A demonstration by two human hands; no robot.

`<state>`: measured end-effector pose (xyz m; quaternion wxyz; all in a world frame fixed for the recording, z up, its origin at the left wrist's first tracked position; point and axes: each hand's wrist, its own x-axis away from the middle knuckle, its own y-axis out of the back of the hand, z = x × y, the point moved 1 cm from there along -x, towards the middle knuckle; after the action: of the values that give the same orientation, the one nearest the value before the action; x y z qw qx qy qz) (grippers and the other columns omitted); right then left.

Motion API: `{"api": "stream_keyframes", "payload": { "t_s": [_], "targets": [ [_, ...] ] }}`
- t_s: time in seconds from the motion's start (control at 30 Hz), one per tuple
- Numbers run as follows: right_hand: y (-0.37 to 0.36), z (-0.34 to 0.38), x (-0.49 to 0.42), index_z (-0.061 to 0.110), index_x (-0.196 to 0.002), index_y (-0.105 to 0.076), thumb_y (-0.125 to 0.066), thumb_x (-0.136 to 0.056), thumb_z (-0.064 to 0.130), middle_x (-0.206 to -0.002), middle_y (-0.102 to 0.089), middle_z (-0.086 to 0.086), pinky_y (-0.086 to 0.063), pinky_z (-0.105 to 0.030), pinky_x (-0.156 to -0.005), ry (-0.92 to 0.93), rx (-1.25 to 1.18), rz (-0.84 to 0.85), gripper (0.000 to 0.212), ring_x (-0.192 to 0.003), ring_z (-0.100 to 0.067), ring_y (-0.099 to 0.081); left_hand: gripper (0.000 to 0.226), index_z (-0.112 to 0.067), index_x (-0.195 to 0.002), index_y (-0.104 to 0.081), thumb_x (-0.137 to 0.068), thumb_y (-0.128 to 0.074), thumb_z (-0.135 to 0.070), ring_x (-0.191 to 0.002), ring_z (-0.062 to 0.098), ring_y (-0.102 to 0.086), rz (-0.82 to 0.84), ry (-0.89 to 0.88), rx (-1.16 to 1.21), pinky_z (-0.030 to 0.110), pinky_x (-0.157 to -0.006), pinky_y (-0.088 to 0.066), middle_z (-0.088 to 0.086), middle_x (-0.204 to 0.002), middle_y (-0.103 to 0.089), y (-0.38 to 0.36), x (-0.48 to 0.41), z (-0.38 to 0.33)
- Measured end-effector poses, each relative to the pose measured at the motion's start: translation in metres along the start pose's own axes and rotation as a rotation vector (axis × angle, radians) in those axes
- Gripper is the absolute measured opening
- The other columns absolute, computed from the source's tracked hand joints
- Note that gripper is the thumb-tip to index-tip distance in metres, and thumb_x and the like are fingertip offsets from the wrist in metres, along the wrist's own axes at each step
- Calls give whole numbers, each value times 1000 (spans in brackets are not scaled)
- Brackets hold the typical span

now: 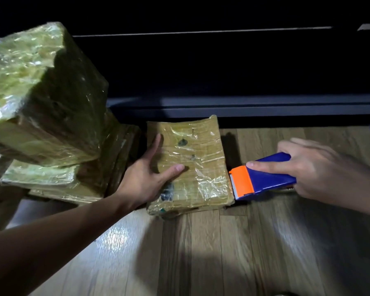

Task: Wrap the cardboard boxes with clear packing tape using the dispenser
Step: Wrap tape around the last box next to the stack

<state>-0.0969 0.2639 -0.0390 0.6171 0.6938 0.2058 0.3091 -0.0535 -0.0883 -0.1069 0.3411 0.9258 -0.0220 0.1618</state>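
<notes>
Open wooden floor point(212, 253) nearer than both hands. The stack of wrapped boxes point(43, 92) blocks left of the left hand point(150, 171). A dark ledge point(244, 105) closes off the far side. Between the left hand and right hand point(308, 169): flat box point(192, 159), with the dispenser point(263, 178) just beside it.

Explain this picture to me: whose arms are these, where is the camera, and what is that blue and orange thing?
No machine here: a person wears a wide-angle camera on the head, so you look down at their own arms. The left hand rests open on a tape-wrapped cardboard box lying on the wooden floor. The right hand grips a blue and orange tape dispenser, its toothed edge close to the box's right side. On the left stands a stack of wrapped boxes.
</notes>
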Motion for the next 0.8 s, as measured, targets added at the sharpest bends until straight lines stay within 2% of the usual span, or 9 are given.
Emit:
{"api": "stream_keyframes", "payload": {
  "t_s": [0.07, 0.13, 0.2, 0.27, 0.33, 0.47, 0.63, 0.73, 0.8],
  "targets": [
    [3, 1, -4, 54, -143, -41, -77, -56, -6, -77, -41, 4, -28, -28, -56, 13, 84, -9, 111, -67, -18, -41, 107, -63, -155, 10, -74, -55, -89, -139, 30, -53, 7, 9, -120, 37, -112, -43, 2, -167, -32, -1, 0, 1],
    [21, 12, -13, 57, -144, -34, -79, -64, 2, -80, -39, 4, -28, -31, -62, 23, 155, 46, 107, -71, -19, -40, 103, -51, -159, 19, -81, -33, -96, -138, 40, -53, -15, -75, -394, 49, -110, -49, 14, -174, 4, 1, -1, -5],
    [28, 31, -23, 55, -142, -40, -63, -88, 17, -92, -44, 3, -30, -37, -72, 113, 267, 189, 70, -88, -24, -45, 97, -38, -162, 21, -89, -17, -90, -157, 44, -13, 18, -229, -653, 62, -118, -36, 4, -164, 41, -3, 4, -19],
    [21, 51, -25, 41, -128, -62, -55, -97, 26, -104, -50, -4, -28, -40, -77, 233, 307, 268, 35, -102, -30, -47, 102, -30, -160, 26, -86, -6, -92, -154, 30, 31, 145, -374, -855, 73, -122, -9, 0, -161, 47, -15, 15, -31],
    [19, 60, -28, 41, -143, -50, -42, -107, 31, -116, -46, -4, -26, -40, -81, 116, 314, 393, 38, -115, -29, -42, 119, -25, -158, 32, -75, -4, -102, -148, 30, 43, 241, -403, -973, 76, -117, 7, 6, -158, 50, -25, 21, -35],
    [45, 45, -38, 49, -138, -51, -33, -106, 44, -97, -36, 5, -26, -31, -79, -80, 315, 325, 37, -112, -18, -45, 133, -19, -155, 37, -71, -22, -105, -148, 42, 38, 263, -473, -1070, 79, -113, 12, 15, -156, 50, -32, 29, -33],
    [37, 28, -39, 70, -142, -27, -54, -96, 43, -88, -30, 9, -36, -32, -74, -301, 58, 302, 60, -107, -19, -47, 132, -26, -165, 13, -79, -86, -39, -156, 50, 6, 134, -691, -1078, 86, -109, -6, 16, -172, 16, -52, 41, -9],
    [17, 23, -29, 62, -146, -32, -60, -88, 38, -90, -40, 10, -40, -30, -66, -443, -129, 143, 69, -91, -20, -54, 108, -24, -167, -15, -85, -82, -45, -153, 48, -24, 86, -724, -1009, 85, -104, -28, 13, -172, -19, -40, 38, -14],
    [3, 19, -18, 51, -149, -40, -63, -82, 25, -86, -49, 7, -48, -33, -65, -568, -297, 55, 75, -78, -21, -56, 75, -23, -163, -27, -99, -56, -49, -148, 44, -38, 51, -806, -935, 81, -101, -38, 12, -165, -37, -30, 33, -25]
  ]
}}
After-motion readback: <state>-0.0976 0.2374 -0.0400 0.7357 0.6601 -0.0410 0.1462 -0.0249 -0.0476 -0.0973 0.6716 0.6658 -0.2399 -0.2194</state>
